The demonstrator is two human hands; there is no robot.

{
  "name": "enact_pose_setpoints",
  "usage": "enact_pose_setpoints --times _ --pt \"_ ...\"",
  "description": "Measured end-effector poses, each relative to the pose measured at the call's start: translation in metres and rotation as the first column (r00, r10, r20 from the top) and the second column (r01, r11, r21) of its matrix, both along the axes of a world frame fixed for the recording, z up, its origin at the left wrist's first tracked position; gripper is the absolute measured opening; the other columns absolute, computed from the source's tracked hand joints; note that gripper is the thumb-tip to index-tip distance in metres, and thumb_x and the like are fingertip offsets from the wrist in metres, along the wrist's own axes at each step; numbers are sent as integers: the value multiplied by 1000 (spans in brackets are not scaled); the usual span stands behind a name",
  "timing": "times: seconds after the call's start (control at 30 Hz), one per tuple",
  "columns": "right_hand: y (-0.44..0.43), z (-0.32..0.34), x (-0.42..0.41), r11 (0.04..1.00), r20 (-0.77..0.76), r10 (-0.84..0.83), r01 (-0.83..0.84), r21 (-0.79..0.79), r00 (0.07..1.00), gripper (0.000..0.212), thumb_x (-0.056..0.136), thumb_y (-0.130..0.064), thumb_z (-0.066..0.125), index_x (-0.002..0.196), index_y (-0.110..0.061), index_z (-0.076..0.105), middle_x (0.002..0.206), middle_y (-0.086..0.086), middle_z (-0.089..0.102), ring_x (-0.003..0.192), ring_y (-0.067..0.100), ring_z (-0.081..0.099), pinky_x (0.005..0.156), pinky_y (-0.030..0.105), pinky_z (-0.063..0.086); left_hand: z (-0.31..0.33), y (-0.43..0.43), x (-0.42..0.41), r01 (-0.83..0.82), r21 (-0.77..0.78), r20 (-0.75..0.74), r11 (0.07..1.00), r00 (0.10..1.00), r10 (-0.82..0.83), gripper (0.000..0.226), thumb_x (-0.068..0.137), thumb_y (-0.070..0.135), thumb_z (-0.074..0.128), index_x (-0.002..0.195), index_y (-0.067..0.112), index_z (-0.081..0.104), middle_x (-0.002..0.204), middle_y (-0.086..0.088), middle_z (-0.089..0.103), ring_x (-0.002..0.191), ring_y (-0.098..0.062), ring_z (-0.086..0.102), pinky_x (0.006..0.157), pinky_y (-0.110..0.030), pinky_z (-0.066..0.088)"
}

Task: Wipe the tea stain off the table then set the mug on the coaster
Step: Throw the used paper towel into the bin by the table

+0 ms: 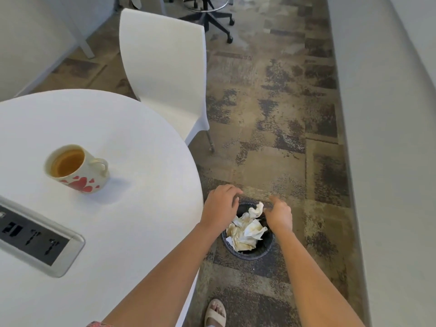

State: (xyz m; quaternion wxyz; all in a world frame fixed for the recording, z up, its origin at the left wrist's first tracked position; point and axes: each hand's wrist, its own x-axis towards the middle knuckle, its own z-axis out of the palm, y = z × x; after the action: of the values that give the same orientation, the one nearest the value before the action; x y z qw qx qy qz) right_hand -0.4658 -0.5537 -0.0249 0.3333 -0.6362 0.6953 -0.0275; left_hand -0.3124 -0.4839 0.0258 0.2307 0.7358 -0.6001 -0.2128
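Note:
A white mug point(81, 175) with red hearts, holding tea, stands upright on the round white table point(132, 161), handle pointing right. No coaster shows. Both my hands hover off the table's right edge above a small black bin point(266, 246) on the floor. My left hand point(221, 205) has loosely spread fingers and holds nothing. My right hand point(279, 214) has its fingers apart. A small crumpled tissue point(257, 210) sits between the hands, right beside my right fingertips. Stained crumpled paper towels point(245, 232) fill the bin.
A white plastic chair point(162, 74) stands behind the table. A power outlet panel point(35, 237) is set into the tabletop at the left. My sandalled foot point(215, 312) rests on the patterned carpet. A white wall point(389, 138) runs along the right.

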Motion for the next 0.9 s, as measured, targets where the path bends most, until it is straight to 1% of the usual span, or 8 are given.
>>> enact_pose_setpoints --times 0.07,0.17,0.27,0.33,0.43,0.6,0.77,0.9 --pt "1 -7 -3 996 34 -70 71 -46 997 33 93 -8 55 126 -9 55 122 17 58 98 29 60 74 32 48 -1 1 1 0 -42 9 999 1000 0 27 94 11 48 115 14 64 117 -2 64 112 -18 53 100 -37 41" --pt "6 -5 -3 965 137 -202 221 -144 970 18 95 -17 52 105 -6 62 107 15 63 83 25 57 67 30 41 0 6 3 -21 -94 10 995 1000 22 25 93 9 49 112 13 66 113 -3 66 111 -19 55 98 -34 40" --pt "15 10 7 914 280 -284 348 -211 917 27 96 -32 49 87 -8 56 90 13 63 73 24 56 61 30 41 5 15 8 -70 -137 -15 988 998 69 24 93 9 50 110 12 67 111 -3 66 108 -19 56 95 -32 41" --pt "24 25 21 899 354 -268 365 -244 896 32 96 -36 47 83 -8 53 82 11 61 68 22 53 56 29 38 9 23 12 -96 -159 -28 983 995 93 23 93 9 51 108 12 67 109 -3 67 105 -20 57 94 -33 44" --pt "45 51 48 916 429 -158 294 -272 889 34 96 -38 46 77 -10 50 76 8 57 63 18 48 51 24 34 19 40 22 -139 -194 -43 971 990 133 21 92 9 52 106 12 68 106 -3 68 100 -20 58 91 -34 46" --pt "102 89 98 926 522 77 133 -354 849 27 95 -37 49 78 -16 52 72 -1 55 64 14 49 55 22 37 36 85 52 -220 -251 -43 943 975 217 21 94 12 50 107 15 67 106 1 68 102 -16 57 91 -24 39" --pt "175 119 159 922 585 257 -14 -386 770 9 94 -30 54 96 -22 59 88 -10 60 78 4 56 64 12 42 54 154 98 -342 -350 -20 872 933 358 19 90 9 54 103 13 67 102 -2 69 96 -19 59 87 -28 45" --pt "242 136 213 932 659 323 -110 -344 679 4 93 -25 56 95 -26 59 93 -11 62 80 4 58 66 8 43 64 223 145 -421 -386 -28 821 895 446 18 91 13 52 102 12 66 99 -1 67 94 -19 58 85 -30 45"
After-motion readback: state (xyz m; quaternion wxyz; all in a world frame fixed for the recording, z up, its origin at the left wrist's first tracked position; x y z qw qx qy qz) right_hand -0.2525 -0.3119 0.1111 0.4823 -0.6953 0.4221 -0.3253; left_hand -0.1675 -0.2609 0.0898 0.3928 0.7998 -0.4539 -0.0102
